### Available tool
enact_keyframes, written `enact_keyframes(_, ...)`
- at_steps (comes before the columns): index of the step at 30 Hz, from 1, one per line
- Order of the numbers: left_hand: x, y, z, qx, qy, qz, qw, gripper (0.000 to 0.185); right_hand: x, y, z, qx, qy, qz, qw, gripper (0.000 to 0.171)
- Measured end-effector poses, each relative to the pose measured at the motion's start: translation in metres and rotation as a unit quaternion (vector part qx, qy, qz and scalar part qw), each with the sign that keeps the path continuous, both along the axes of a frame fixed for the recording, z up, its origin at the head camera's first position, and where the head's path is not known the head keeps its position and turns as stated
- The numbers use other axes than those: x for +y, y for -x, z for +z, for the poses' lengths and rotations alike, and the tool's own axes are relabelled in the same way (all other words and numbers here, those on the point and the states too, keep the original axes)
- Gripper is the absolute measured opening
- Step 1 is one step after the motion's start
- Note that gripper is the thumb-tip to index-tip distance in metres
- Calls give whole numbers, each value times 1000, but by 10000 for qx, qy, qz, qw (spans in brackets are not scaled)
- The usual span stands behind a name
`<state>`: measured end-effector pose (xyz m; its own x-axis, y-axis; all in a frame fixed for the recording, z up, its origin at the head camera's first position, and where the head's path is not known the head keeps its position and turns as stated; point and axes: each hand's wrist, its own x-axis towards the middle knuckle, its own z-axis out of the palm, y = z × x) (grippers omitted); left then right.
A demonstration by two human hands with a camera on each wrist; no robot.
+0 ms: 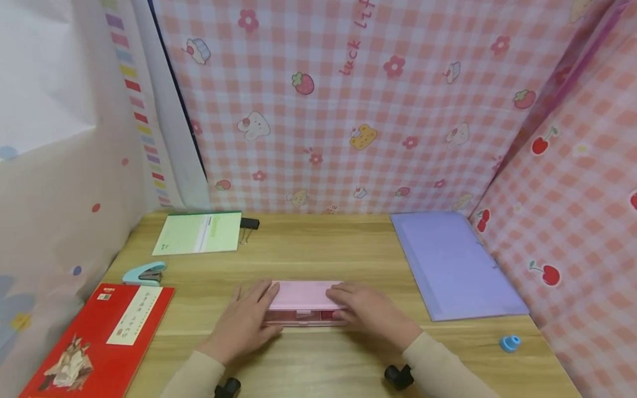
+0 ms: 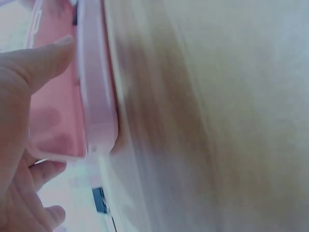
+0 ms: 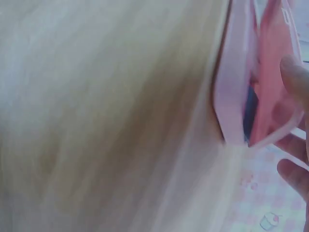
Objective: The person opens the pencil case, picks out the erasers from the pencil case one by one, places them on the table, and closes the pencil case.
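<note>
The fingers (image 1: 259, 293) of the left hand (image 1: 245, 323) are laid nearly straight over the left end of the pink pencil case (image 1: 304, 297), with the thumb against its front edge; the fingers of the right hand (image 1: 370, 310) are curled over the right end and grip it. The case is set flat near the front middle of the wooden desk (image 1: 318, 254). In the right wrist view a gap is seen between lid and base (image 3: 241, 116), so the case is judged partly open, the lid neither shut nor fully raised; which way it is being moved cannot be told.

Bare wood is left in front of the case up to the near edge. To the left, a red book (image 1: 102, 340) overhangs the desk corner, with a mint stapler (image 1: 145, 273) just behind it. To the right lie a small blue object (image 1: 510, 343) and a lilac folder (image 1: 455, 265). Farther back, a green notebook (image 1: 199, 232) and a black binder clip (image 1: 249, 224) are placed near the checked curtain (image 1: 348, 105), which closes off the rear and right side.
</note>
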<state>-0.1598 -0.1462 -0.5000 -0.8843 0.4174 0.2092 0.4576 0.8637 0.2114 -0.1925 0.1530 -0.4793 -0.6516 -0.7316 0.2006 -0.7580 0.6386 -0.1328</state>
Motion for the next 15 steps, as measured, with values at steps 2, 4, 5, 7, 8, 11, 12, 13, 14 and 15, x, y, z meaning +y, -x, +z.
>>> enact_keyframes(2, -3, -4, 3, 15, -165, 141, 9998, 87, 4, 0, 5, 171, 239, 107, 9995, 38)
enact_keyframes(4, -6, -8, 7, 27, -293, 278, 9992, 86, 6, -1, 8, 384, 408, 185, 9983, 31)
enact_keyframes(5, -8, -9, 8, 38, -329, 346, 9989, 86, 7, -1, 10, 501, 485, 222, 9973, 28)
enact_keyframes(7, -11, -10, 9, 62, -361, 487, 9981, 86, 7, 0, 12, 716, 601, 283, 9952, 25)
enact_keyframes(8, -13, -11, 9, 46, -387, 558, 9977, 86, 7, 0, 12, 809, 664, 321, 9940, 24)
enact_keyframes(11, -17, -12, 7, -2, -409, 729, 9965, 86, 7, 1, 13, 1053, 860, 442, 9897, 24)
enact_keyframes(12, -18, -12, 7, -28, -423, 783, 9960, 86, 7, 2, 14, 1106, 914, 457, 9886, 24)
enact_keyframes(13, -19, -13, 6, -38, -443, 831, 9955, 86, 8, 3, 14, 1159, 984, 484, 9872, 25)
enact_keyframes(14, -20, -13, 6, -56, -463, 877, 9951, 86, 8, 4, 15, 1188, 1043, 474, 9863, 25)
enact_keyframes(15, -20, -13, 5, -54, -485, 907, 9947, 86, 8, 5, 16, 1212, 1101, 471, 9854, 26)
